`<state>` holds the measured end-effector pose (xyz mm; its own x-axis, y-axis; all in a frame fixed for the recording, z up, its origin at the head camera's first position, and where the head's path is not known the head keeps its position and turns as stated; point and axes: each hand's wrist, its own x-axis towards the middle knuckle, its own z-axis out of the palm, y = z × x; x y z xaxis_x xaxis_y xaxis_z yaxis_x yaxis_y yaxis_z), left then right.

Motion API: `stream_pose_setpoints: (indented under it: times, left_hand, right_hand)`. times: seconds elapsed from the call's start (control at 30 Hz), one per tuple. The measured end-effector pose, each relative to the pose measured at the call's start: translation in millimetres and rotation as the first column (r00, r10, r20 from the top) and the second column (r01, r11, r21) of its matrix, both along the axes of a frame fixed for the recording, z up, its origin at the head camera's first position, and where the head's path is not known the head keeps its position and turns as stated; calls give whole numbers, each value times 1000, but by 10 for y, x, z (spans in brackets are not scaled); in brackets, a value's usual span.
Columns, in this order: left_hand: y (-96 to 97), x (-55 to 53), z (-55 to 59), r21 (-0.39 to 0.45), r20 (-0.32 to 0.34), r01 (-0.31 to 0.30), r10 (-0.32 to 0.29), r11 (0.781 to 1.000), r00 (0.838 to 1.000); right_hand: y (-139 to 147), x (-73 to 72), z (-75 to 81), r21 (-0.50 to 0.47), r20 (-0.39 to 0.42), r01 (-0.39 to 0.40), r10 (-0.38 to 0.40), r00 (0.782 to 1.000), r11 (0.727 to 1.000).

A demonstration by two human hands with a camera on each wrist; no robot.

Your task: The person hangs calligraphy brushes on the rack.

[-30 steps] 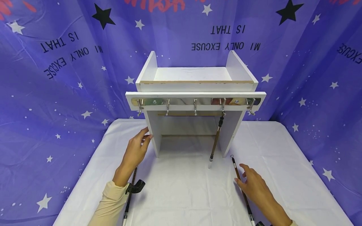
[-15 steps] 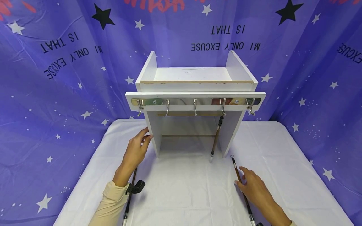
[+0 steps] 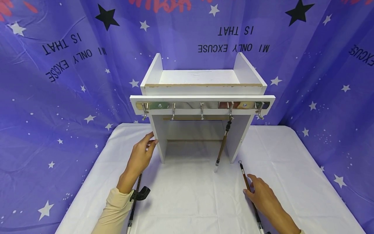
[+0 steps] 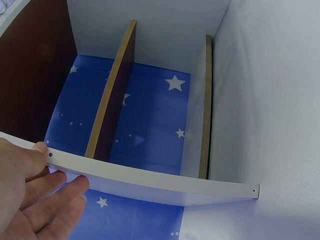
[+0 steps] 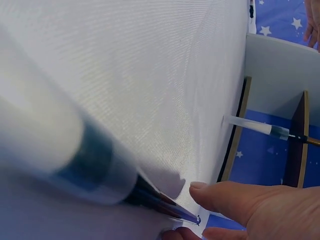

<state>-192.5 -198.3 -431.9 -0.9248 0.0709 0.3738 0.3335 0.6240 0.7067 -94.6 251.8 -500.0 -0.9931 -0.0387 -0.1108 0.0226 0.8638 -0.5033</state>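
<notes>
In the head view, my left hand [image 3: 138, 157] holds the left side panel of a white shelf rack [image 3: 201, 98]. The left wrist view has the thumb [image 4: 36, 156] on the panel's edge, fingers against its outer face. A calligraphy brush [image 3: 223, 144] with a clear cap hangs by its loop from a metal hook [image 3: 231, 110]. My right hand [image 3: 263, 195] is over a second calligraphy brush [image 3: 245, 180] lying on the right, thumb and fingers loosely spread. That brush [image 5: 97, 157] looms close in the right wrist view, its loop end near my thumb.
Several other hooks along the rack's rail hold nothing. Another brush [image 3: 132, 211] lies at the left, partly behind my left forearm and the black wrist mount [image 3: 141, 194]. A white cloth [image 3: 187, 198] covers the table, with a purple star-printed curtain [image 3: 73, 107] around it.
The hanging brush swings slightly, its capped end first shifting right, then back left. My right hand has moved slightly toward me; my left hand has stayed in place.
</notes>
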Motion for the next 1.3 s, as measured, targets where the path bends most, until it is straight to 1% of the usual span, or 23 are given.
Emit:
stream_pose_setpoints:
  times: [0.5, 0.7, 0.8, 1.2, 1.3]
  left_hand:
    - [6, 4, -12, -8, -15, -6, 6, 1000, 1000]
    - [2, 5, 1, -7, -4, -3, 3, 1000, 1000]
    - [2, 3, 0, -9, -9, -1, 1, 1000, 1000]
    - [7, -6, -20, 0, -15, -4, 4, 1000, 1000]
    - [5, -7, -20, -1, -16, -1, 1, 1000, 1000]
  right_hand:
    - [24, 15, -25, 4, 7, -3, 3, 1000, 1000]
    - [14, 33, -18, -3, 30, 4, -4, 1000, 1000]
    - [6, 36, -18, -10, 40, 9, -9, 999, 1000]
    - [-26, 4, -16, 1, 23, 12, -12, 1000, 1000]
    - [-24, -1, -12, -4, 34, 9, -9, 999, 1000]
